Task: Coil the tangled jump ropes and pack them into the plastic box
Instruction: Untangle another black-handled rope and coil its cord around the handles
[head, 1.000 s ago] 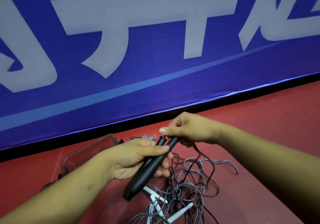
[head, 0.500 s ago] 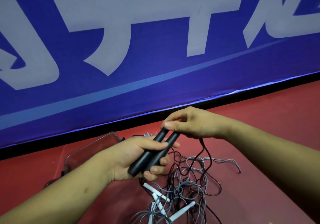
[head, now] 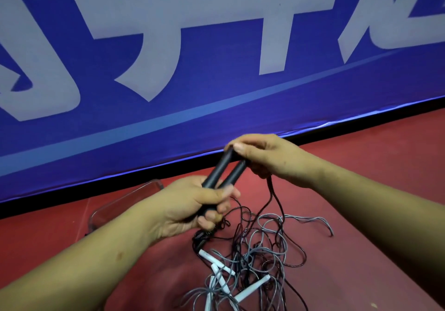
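Two black jump-rope handles (head: 225, 173) lie side by side between my hands. My left hand (head: 192, 204) grips their lower ends with curled fingers. My right hand (head: 262, 159) pinches their upper ends, and a black cord (head: 274, 200) hangs from it down into a tangle of black and grey ropes (head: 255, 250) on the red floor. Several white handles (head: 221, 274) lie in that tangle. The clear plastic box (head: 125, 204) sits on the floor behind my left forearm, mostly hidden.
A blue banner (head: 168, 81) with large white characters stands upright right behind the box and my hands. Red floor (head: 361, 250) stretches to the right and in front of the rope pile.
Both hands have risen with the black handles. The handles have tilted more upright, and my left hand has slid to their lower ends.
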### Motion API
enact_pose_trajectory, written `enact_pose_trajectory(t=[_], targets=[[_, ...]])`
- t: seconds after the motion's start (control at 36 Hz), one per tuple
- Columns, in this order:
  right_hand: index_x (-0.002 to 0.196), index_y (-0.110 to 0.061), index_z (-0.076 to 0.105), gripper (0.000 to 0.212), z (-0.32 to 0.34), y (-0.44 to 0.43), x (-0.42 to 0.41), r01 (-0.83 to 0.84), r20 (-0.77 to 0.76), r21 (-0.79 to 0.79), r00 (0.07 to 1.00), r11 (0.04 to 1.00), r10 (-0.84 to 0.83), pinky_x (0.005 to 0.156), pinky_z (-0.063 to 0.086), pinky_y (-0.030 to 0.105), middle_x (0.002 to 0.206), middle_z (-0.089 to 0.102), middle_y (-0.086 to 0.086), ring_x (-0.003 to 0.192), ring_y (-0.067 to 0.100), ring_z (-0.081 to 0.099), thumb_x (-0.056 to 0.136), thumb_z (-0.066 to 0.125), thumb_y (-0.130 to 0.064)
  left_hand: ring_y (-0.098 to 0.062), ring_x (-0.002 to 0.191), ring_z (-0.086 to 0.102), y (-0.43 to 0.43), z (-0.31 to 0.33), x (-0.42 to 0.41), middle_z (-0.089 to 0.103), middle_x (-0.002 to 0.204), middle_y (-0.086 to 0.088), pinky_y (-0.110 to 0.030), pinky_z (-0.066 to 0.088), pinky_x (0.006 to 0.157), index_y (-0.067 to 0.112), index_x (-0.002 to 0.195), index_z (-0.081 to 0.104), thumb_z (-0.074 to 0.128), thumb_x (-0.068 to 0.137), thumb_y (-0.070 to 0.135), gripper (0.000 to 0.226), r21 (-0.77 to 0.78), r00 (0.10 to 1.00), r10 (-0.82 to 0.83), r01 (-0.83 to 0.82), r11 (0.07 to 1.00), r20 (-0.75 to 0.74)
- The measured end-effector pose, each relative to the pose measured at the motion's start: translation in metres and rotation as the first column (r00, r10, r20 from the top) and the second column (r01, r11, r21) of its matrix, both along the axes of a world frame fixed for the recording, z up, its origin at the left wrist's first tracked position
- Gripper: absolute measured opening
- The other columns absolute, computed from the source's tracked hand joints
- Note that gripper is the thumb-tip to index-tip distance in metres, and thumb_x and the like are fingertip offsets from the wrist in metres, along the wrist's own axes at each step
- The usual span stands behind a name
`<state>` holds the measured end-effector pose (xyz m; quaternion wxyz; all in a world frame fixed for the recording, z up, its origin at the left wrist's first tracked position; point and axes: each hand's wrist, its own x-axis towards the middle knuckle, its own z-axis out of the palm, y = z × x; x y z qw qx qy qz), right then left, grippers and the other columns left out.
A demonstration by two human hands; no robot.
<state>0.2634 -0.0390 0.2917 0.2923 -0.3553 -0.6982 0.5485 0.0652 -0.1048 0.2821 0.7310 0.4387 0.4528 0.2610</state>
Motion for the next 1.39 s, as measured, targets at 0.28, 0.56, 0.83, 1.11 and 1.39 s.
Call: enact_pose_trajectory(t=[0.28,0.56,0.83,1.11,1.39], targets=[[0.109,0.005,0.057,0.028,-0.022,-0.011,-0.021,0.077,-0.046,-0.146,0.995,0.986,-0.085,0.050,0.035,0.025,0.064,0.047,0.003,0.047,0.014,0.039,0.105,0.042,-0.018,-0.019,0.062,0.071,0.030,0.020,-0.018,0.073,0.078,-0.017,-0.020,0.055,0.050,-0.002,0.096,0.057,0.057,0.096,0.015,0.017,0.037,0.698,0.647,-0.688,0.725,0.308],[0.101,-0.001,0.064,0.026,-0.024,-0.026,-0.051,0.034,-0.040,-0.357,0.998,0.934,-0.052,0.043,0.039,0.025,0.056,0.052,0.005,0.043,0.016,0.049,0.105,0.043,-0.017,-0.029,0.098,0.071,0.039,0.011,-0.016,0.071,0.108,-0.018,-0.042,0.057,0.081,0.003,0.107,0.056,0.047,0.103,0.021,0.020,-0.078,0.595,0.718,-0.748,0.659,0.362],[0.084,-0.008,0.063,0.028,-0.019,-0.042,-0.083,0.024,0.150,-0.315,0.988,0.949,0.025,0.040,0.025,0.019,0.045,0.038,-0.004,0.034,0.008,0.031,0.102,0.044,-0.014,-0.042,0.121,0.058,0.034,0.001,-0.015,0.070,0.119,-0.018,-0.051,0.040,0.108,0.025,0.124,0.058,0.044,0.102,0.042,0.031,-0.166,0.681,0.635,-0.623,0.764,0.365],[0.082,-0.003,0.059,0.023,-0.001,-0.047,-0.085,-0.046,0.161,-0.204,0.984,0.978,0.080,0.051,0.043,0.031,0.054,0.050,0.008,0.047,0.026,0.052,0.100,0.047,-0.011,-0.010,0.042,0.050,0.043,0.003,-0.013,0.054,0.062,-0.001,-0.017,0.040,0.039,0.013,0.096,0.054,0.059,0.097,0.032,0.020,-0.209,0.591,0.721,-0.703,0.680,0.361],[0.084,-0.005,0.058,0.012,0.018,-0.036,-0.063,-0.128,0.195,-0.262,0.964,0.957,0.183,0.043,0.032,0.023,0.050,0.044,0.003,0.038,0.013,0.038,0.096,0.057,-0.006,-0.017,0.040,0.045,0.055,-0.007,-0.041,0.052,0.063,-0.010,-0.025,0.039,0.043,0.009,0.099,0.053,0.066,0.092,0.005,0.015,0.400,0.732,0.676,-0.596,0.696,-0.083]])
